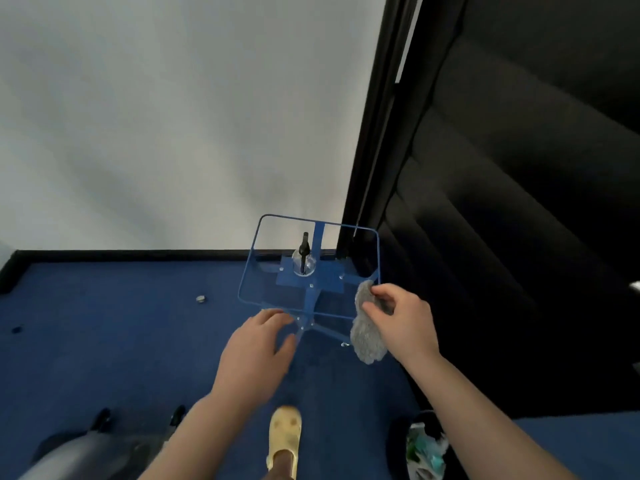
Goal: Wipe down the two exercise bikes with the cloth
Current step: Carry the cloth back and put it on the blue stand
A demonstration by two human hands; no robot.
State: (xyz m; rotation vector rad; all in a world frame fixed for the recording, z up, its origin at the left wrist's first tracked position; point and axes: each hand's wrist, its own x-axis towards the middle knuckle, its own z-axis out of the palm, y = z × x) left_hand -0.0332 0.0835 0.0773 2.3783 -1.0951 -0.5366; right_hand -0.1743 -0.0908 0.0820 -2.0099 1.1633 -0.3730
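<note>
Head view, looking down. White wall [156, 116] fills the upper left; black skirting along its base. Dark padded surface with ridges [519, 168] fills the upper right, bordered by a black vertical frame [377, 133]. Blue carpet floor [104, 341] across the lower half.

Centre: a small table with a clear top and blue wire rim [263, 251], on a blue cross-shaped base. A clear bottle with a black pump top [304, 261] stands upright on the table top, toward the far side.

Lower left corner: part of a grey machine body with black knobs [86, 441]; blurred, cannot identify it further. Lower right: a black bin holding crumpled waste [424, 445].

Left hand [258, 355]: fingers extended and slightly spread, reaching toward the near edge of the table; holds nothing. Whether the fingertips touch the rim, cannot tell.

Right hand [401, 320]: fingers and thumb curled, pinching the grey cloth [367, 330] near its upper end. Cloth hangs down from the pinch at the table's right near corner, its upper end at the rim.

One foot in a yellow shoe [284, 436] on the carpet, bottom centre. Two small objects on the carpet at left: one pale [201, 299], one dark [16, 329]; too small to name.
</note>
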